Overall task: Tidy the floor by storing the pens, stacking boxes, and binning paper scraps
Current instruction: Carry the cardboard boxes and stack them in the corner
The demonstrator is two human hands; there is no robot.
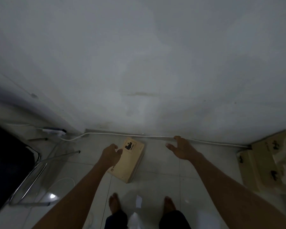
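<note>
A flat tan cardboard box (130,161) with a black printed label lies on the tiled floor near the wall. My left hand (111,152) hovers over its left edge with loosely curled fingers, and I cannot tell whether it touches the box. My right hand (180,147) is spread out to the right of the box, apart from it and holding nothing. White paper scraps (139,201) lie on the floor between my bare feet. A pile of similar tan boxes (267,161) sits at the right by the wall.
A metal-framed chair with a dark bag (10,162) stands at the left. A white cable (122,135) runs along the base of the wall to a power strip (54,130). Another white cord (63,180) loops on the floor near the chair.
</note>
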